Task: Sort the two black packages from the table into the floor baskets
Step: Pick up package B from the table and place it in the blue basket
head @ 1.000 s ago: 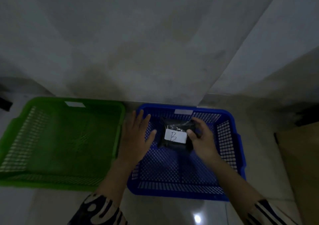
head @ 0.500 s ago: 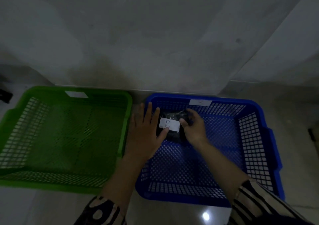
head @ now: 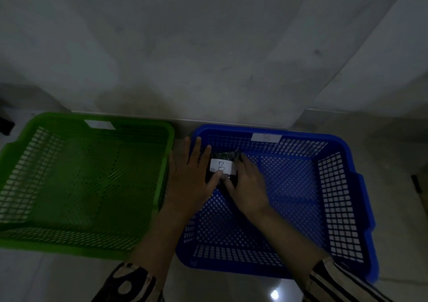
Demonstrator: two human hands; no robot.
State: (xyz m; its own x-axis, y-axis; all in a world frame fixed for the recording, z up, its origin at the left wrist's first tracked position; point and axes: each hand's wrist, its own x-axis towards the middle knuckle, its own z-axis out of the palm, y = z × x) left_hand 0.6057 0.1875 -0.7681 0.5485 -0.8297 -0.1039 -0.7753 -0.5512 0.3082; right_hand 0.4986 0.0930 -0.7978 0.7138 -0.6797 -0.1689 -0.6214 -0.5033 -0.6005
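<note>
A black package [head: 223, 160] with a white label marked "B" lies in the far left corner of the blue basket [head: 352, 186]. My right hand [head: 249, 186] rests on its right side, fingers curled over it. At its left side is my left hand [head: 190, 181], fingers spread flat and thumb touching the label's lower edge. The green basket [head: 97, 250] stands empty to the left. A white tag marked "B" [head: 266, 137] sits on the blue basket's far rim. No second black package is in view.
Both baskets stand side by side on a pale tiled floor against a grey wall [head: 208, 47]. A white tag [head: 99, 124] sits on the green basket's far rim. A dark object [head: 419, 183] shows at the right edge.
The package and both hands have moved left into the blue basket's far left corner. My left thumb has come onto the label's edge. The view has shifted right.
</note>
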